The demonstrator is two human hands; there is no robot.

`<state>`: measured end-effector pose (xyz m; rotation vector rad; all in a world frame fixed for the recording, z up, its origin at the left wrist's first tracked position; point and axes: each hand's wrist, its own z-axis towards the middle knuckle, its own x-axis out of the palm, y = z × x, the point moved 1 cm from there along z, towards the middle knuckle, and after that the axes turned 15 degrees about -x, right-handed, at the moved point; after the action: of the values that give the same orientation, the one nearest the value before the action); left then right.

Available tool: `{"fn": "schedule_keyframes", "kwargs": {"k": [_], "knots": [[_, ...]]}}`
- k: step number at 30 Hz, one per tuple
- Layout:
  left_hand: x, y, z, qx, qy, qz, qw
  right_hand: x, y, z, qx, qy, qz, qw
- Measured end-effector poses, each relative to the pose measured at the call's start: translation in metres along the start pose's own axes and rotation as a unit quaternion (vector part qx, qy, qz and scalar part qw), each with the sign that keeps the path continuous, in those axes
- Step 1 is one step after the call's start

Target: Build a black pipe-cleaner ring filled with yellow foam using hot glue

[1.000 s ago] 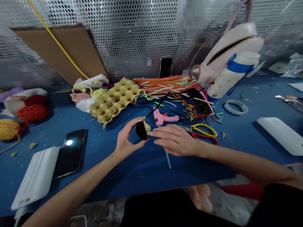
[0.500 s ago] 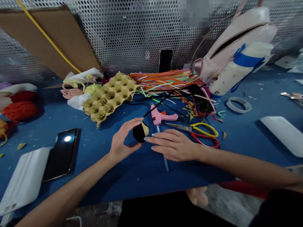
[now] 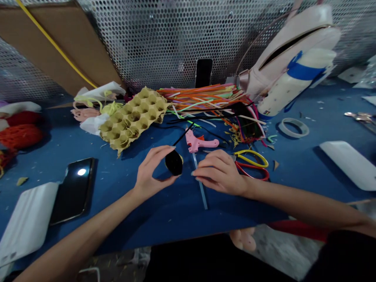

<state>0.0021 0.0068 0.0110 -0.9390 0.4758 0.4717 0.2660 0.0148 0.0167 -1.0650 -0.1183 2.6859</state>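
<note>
My left hand (image 3: 151, 170) holds a small egg-carton cup (image 3: 182, 159) covered in black pipe cleaner (image 3: 174, 163), pinched between the thumb below and the fingers above. Only a thin edge of the pale cardboard shows. From its top, a black strand runs up toward the glue gun. To the right, my right hand (image 3: 219, 172) hovers apart from the cup, its fingers loosely bent and nothing visible in them; its thumb is hidden. Beneath its fingertips lies a clear glue stick (image 3: 202, 194), which sticks out of a pink glue gun (image 3: 201, 143). Scissors (image 3: 252, 164) with yellow and red handles lie partly behind that hand.
An egg carton (image 3: 133, 119) and a heap of coloured pipe cleaners (image 3: 202, 98) lie at the back. A phone (image 3: 73, 190) and white power bank (image 3: 31, 219) are at left. At right are a tape roll (image 3: 293, 128), a bottle (image 3: 293, 86) and a white block (image 3: 349, 164).
My right hand has drawn back to the right from the cup, and its fingers have curled. The cup has turned in my left hand, so its black side now faces me.
</note>
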Motion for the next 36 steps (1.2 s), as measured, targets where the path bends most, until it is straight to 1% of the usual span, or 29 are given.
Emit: {"fn": "schedule_keyframes", "kwargs": {"k": [3, 5, 7, 9, 13, 21, 24, 29, 33, 36], "knots": [[-0.001, -0.005, -0.001, 0.019, -0.008, 0.024, 0.999, 0.001, -0.002, 0.008, 0.019, -0.023, 0.007, 1.000], [0.000, -0.008, -0.002, 0.028, -0.013, 0.031, 0.999, 0.002, -0.001, 0.014, 0.061, -0.044, 0.050, 0.996], [0.001, -0.011, -0.004, 0.035, -0.022, 0.035, 0.999, 0.002, 0.000, 0.019, 0.115, -0.065, 0.099, 0.986], [0.002, -0.014, -0.005, 0.041, -0.028, 0.042, 0.998, 0.003, 0.003, 0.023, 0.136, -0.075, 0.122, 0.980], [0.004, -0.017, -0.007, 0.053, -0.030, 0.057, 0.997, 0.004, 0.004, 0.024, 0.133, -0.079, 0.126, 0.980], [0.006, -0.018, -0.008, 0.052, -0.031, 0.064, 0.996, 0.005, 0.001, 0.022, 0.120, -0.082, 0.114, 0.983], [0.007, -0.017, -0.009, 0.047, -0.029, 0.070, 0.996, 0.005, 0.000, 0.021, 0.120, -0.081, 0.107, 0.984], [0.008, -0.016, -0.008, 0.033, -0.021, 0.071, 0.997, 0.006, -0.002, 0.019, 0.129, -0.076, 0.129, 0.980], [0.007, -0.015, -0.007, 0.026, -0.023, 0.065, 0.997, 0.005, -0.003, 0.017, 0.133, -0.085, 0.137, 0.978], [0.007, -0.014, -0.007, 0.009, -0.020, 0.063, 0.998, 0.004, -0.003, 0.017, 0.131, -0.094, 0.142, 0.977]]}}
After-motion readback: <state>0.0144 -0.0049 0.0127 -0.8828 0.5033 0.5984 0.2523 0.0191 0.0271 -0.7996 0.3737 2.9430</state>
